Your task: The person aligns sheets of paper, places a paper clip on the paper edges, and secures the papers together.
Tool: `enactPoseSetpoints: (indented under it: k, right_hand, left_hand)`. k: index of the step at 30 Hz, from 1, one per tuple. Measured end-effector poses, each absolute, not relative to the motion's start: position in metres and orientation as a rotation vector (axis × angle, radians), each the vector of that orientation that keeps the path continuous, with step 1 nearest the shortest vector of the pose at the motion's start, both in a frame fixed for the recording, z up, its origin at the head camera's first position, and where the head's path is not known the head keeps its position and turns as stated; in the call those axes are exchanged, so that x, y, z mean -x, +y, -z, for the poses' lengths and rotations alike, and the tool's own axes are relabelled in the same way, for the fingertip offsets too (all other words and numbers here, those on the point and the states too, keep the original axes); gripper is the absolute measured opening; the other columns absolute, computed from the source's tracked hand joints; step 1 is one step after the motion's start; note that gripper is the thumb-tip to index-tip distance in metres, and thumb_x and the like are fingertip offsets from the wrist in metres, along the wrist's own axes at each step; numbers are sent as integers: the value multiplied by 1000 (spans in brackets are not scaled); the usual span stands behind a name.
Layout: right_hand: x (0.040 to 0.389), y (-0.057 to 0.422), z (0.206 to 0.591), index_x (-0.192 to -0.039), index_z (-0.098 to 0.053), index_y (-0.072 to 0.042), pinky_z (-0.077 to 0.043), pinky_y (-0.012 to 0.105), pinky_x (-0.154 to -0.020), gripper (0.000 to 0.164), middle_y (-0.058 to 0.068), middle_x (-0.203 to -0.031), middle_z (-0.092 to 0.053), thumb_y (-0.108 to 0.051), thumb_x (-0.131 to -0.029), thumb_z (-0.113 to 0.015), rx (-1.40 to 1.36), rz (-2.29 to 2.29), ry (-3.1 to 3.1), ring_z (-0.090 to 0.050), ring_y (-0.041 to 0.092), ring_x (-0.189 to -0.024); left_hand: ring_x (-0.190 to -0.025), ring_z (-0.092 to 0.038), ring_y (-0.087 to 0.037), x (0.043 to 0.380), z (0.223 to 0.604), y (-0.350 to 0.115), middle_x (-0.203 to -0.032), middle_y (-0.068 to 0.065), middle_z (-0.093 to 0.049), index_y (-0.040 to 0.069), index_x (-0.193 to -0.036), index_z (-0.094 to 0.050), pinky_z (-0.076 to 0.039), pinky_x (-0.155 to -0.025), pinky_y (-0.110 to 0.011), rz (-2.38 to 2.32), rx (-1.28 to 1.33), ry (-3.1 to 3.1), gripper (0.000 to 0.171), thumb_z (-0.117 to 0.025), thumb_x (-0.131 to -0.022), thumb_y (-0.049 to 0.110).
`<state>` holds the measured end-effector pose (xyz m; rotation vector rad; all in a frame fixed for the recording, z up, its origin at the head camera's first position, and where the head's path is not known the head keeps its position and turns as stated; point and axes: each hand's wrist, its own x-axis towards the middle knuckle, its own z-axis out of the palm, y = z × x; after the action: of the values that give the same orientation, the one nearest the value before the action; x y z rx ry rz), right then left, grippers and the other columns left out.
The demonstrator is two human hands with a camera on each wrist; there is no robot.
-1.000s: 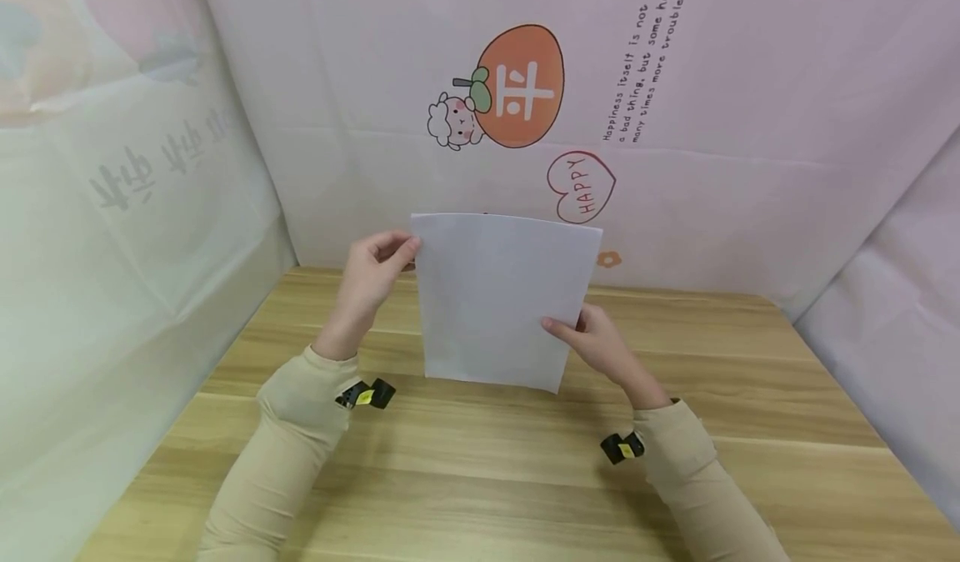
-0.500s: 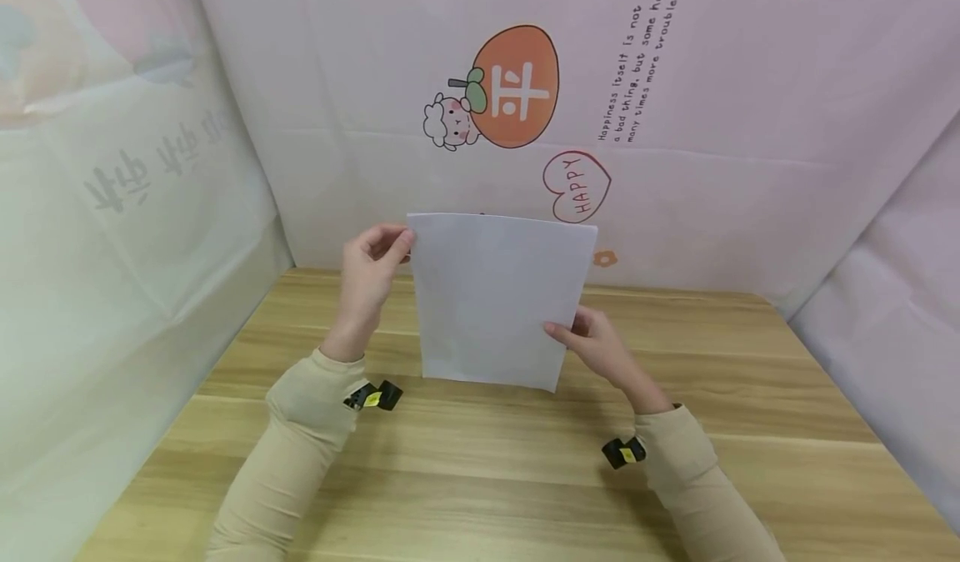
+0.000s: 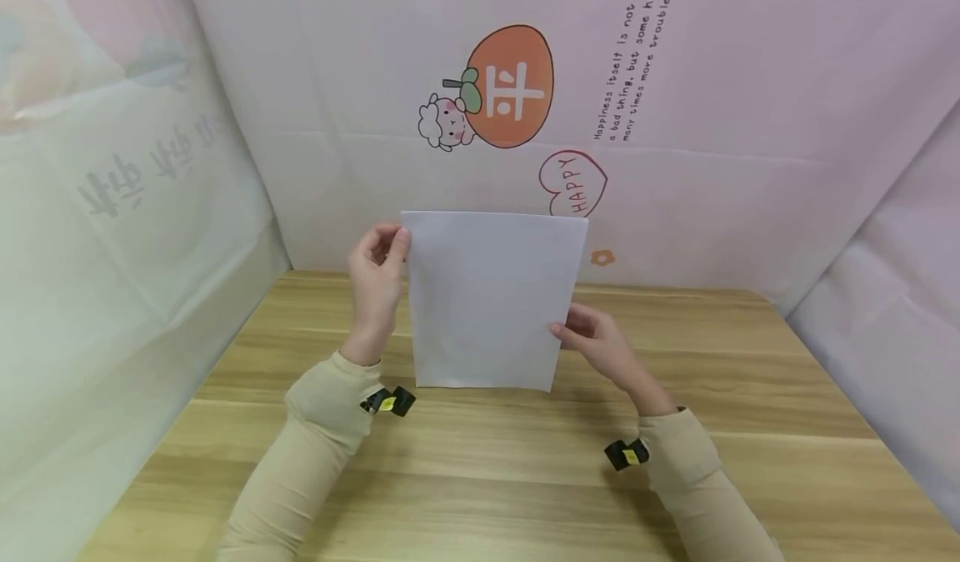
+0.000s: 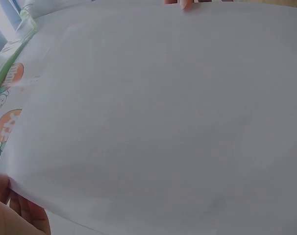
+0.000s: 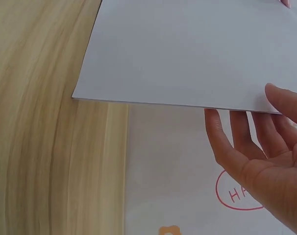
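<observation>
A blank white sheet of paper [image 3: 491,299] stands roughly upright above the wooden table, its lower edge close to the tabletop. My left hand [image 3: 377,283] pinches its upper left corner between thumb and fingers; in the left wrist view that hand [image 4: 18,210] shows at the lower left with the paper [image 4: 153,117] filling most of the picture. On the right edge, below the middle, my right hand [image 3: 600,345] grips the sheet, thumb in front and fingers behind. The right wrist view shows the right hand's [image 5: 266,152] fingertips going behind the paper [image 5: 178,54]. Whether it is one sheet or several I cannot tell.
A wood-grain table [image 3: 480,479] lies beneath. Behind it hangs a pale printed cloth [image 3: 360,87] with an orange fruit drawing [image 3: 513,87] and a red heart outline. Another pale cloth [image 3: 112,295] closes off the left side. Each sleeve carries a small black camera [image 3: 397,401].
Both hands still hold the sheet. It has turned slightly to sit more squarely, and my left hand and forearm have shifted a little to the right. The head view has moved slightly.
</observation>
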<state>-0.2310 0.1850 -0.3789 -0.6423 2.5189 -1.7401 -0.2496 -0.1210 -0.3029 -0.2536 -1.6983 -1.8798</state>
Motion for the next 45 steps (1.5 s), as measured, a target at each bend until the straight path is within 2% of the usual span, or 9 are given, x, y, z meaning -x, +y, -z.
enactPoseSetpoints:
  k: [6, 15, 21, 28, 32, 37, 41, 45]
  right_hand:
    - [229, 189, 383, -120, -58, 0, -54, 28, -82, 34, 21, -113, -63, -19, -93, -62, 615, 1726, 2526, -65, 16, -96]
    - [229, 195, 390, -113, -59, -1, -53, 25, -80, 27, 19, -108, -65, -16, -92, -63, 609, 1656, 2559, -65, 19, -94]
    - [231, 197, 396, -116, -59, 0, -52, 25, -82, 28, 19, -110, -65, -15, -92, -63, 610, 1591, 2587, -63, 29, -101]
    - [231, 202, 404, -118, -59, 1, -50, 22, -85, 29, 20, -112, -65, -10, -92, -61, 696, 1543, 2596, -61, 37, -105]
    - [232, 209, 410, -120, -58, 1, -50, 21, -85, 28, 20, -115, -64, -6, -93, -59, 738, 1538, 2570, -60, 40, -106]
    - [234, 218, 415, -121, -58, 1, -50, 22, -84, 29, 20, -115, -65, -7, -94, -58, 692, 1456, 2626, -61, 35, -106]
    - [235, 225, 417, -118, -60, 3, -52, 31, -83, 27, 19, -110, -67, -5, -93, -59, 670, 1292, 2775, -63, 32, -102]
    - [238, 231, 422, -113, -63, 3, -52, 39, -81, 23, 16, -106, -69, -3, -91, -60, 658, 1140, 2910, -65, 30, -96]
  left_hand:
    - [-77, -51, -11, 253, 306, -115, -85, 3, -58, -8, -99, -60, -42, -67, -19, 1889, 259, -1606, 22, -61, -92, 12]
    - [-79, -52, -11, 257, 311, -109, -84, 4, -57, -8, -98, -58, -44, -71, -19, 1939, 256, -1507, 18, -59, -93, 9]
    - [-80, -52, -12, 258, 313, -106, -86, 1, -57, -2, -95, -60, -44, -73, -20, 2005, 267, -1420, 12, -59, -93, 9]
    - [-80, -51, -11, 257, 314, -103, -86, 3, -56, -9, -98, -56, -43, -72, -19, 2046, 304, -1364, 18, -58, -94, 8]
    - [-79, -51, -10, 256, 315, -102, -85, 2, -56, -8, -96, -57, -43, -71, -19, 2062, 324, -1331, 16, -58, -93, 7]
    - [-78, -51, -11, 254, 314, -101, -84, 2, -57, -3, -92, -60, -43, -71, -19, 2073, 341, -1300, 8, -58, -93, 5]
    - [-78, -51, -11, 252, 314, -101, -84, 2, -57, 3, -89, -61, -43, -70, -19, 2075, 339, -1289, 4, -59, -92, 5]
    - [-77, -51, -10, 252, 314, -101, -84, 2, -57, 4, -89, -61, -43, -70, -18, 2078, 340, -1283, 4, -60, -92, 6]
